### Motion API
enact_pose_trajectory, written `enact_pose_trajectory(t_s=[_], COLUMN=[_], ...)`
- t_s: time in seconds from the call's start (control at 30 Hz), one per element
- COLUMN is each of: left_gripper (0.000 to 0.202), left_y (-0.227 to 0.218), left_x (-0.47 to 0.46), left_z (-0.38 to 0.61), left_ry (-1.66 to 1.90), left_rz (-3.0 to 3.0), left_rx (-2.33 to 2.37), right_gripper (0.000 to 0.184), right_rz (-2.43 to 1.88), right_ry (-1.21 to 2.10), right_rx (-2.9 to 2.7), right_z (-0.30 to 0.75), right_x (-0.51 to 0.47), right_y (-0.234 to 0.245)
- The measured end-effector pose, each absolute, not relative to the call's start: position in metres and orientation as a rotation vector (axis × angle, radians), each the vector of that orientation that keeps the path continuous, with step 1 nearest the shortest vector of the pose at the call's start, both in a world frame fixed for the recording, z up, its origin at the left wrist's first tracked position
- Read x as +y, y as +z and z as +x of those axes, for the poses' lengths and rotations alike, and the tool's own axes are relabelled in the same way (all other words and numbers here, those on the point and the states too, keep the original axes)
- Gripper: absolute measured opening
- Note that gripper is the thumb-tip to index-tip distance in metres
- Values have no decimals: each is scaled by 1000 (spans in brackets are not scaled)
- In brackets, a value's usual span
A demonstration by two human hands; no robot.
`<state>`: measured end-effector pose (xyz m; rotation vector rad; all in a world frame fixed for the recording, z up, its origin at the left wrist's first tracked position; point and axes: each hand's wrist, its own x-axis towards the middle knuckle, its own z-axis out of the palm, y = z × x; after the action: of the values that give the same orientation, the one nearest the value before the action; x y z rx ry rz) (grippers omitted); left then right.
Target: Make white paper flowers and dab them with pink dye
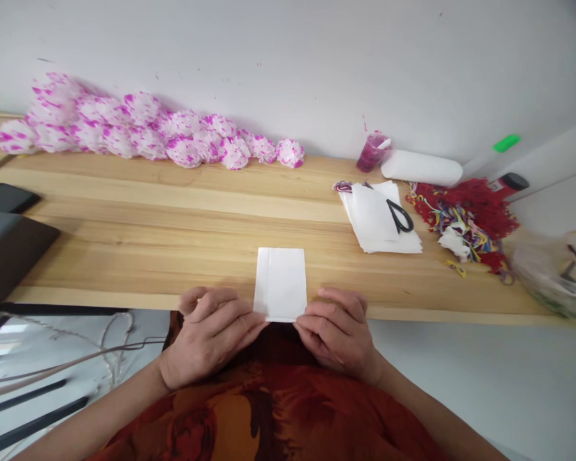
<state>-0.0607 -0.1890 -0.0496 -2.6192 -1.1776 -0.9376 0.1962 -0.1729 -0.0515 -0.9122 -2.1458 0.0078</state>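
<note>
A small white sheet of paper (283,282) lies on the wooden table at its front edge, with a crease down its left side and a narrow fold along the near edge. My left hand (216,330) pinches the near left corner between thumb and fingers. At the near right corner my right hand (338,326) does the same. Farther right rests a stack of white paper sheets (372,218), with black-handled scissors (400,216) on it, their blades partly hidden.
Pink-spotted white paper balls (144,128) line the wall at the back left. Behind the stack stand a cup of magenta liquid (370,152) and a white roll (422,168). Coloured yarn (470,218) and a plastic bag (552,275) lie right; a dark device (14,250) sits left.
</note>
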Motion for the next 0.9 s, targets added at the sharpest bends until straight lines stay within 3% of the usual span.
enact_pose_trajectory(t_s=[0.47, 0.67, 0.9], left_gripper=[14, 9, 30], left_y=[-38, -41, -48], left_x=[-184, -185, -190], left_z=[-51, -49, -54], left_ry=[-878, -1017, -1078], left_rz=[-2548, -2532, -2516], left_rx=[-1249, -1411, -1406], right_gripper=[20, 17, 25], right_rz=[-977, -993, -951], right_ry=[70, 141, 125], right_rx=[-2131, -2104, -2107], right_z=[193, 193, 195], right_x=[-172, -170, -172], right_y=[-52, -49, -49])
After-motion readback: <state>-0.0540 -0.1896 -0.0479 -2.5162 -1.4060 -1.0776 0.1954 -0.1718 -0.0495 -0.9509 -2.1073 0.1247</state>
